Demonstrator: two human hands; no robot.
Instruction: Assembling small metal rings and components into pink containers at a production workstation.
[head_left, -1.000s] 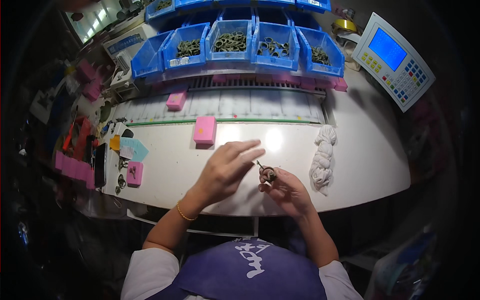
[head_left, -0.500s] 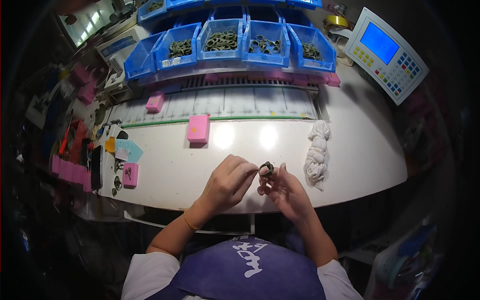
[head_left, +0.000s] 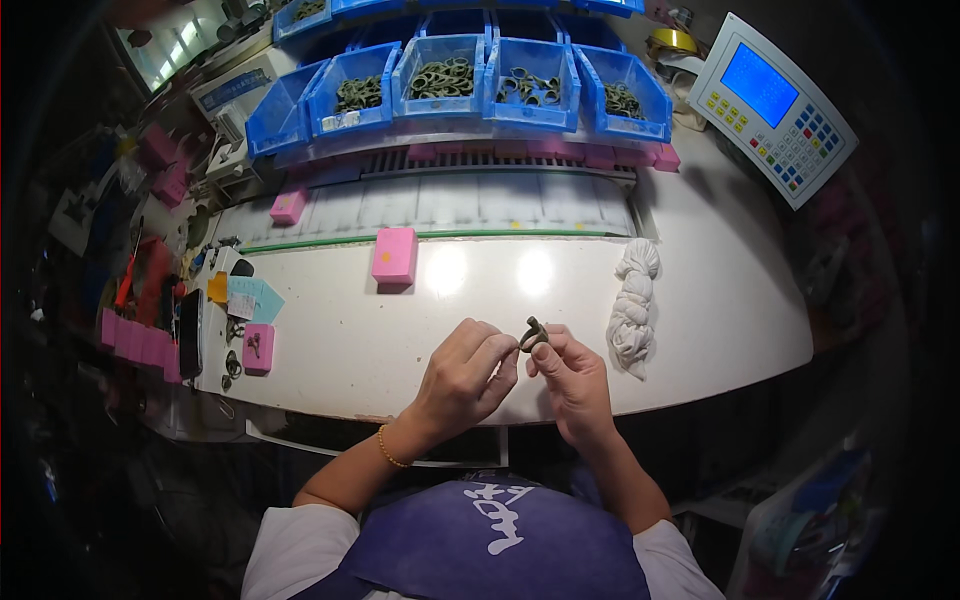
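Note:
Over the white table, a dark green ring-shaped piece [head_left: 534,331] is pinched between the thumb and fingers of my right hand [head_left: 580,390]. Its wider, raised part points up and away from me. My left hand [head_left: 463,372] is closed in a pinch, its fingertips right at the ring's left edge. Whether those fingertips grip the ring or some tiny thing is too small to tell. A pink block [head_left: 396,256] with a yellow mark stands beyond my left hand. To the right of my right hand lies a twisted white cloth [head_left: 633,310].
Blue bins [head_left: 442,80] with many similar rings line the back. A pale conveyor belt [head_left: 440,205] carries a smaller pink block [head_left: 288,207]. At left are another pink block [head_left: 258,348] with a small piece on it and blue paper [head_left: 262,302]. A keypad display [head_left: 775,105] stands at right.
My right hand has turned, its thumb now over the ring's near side, and the ring has tilted. The smaller pink block on the belt has shifted left. My left hand stays at the ring's edge.

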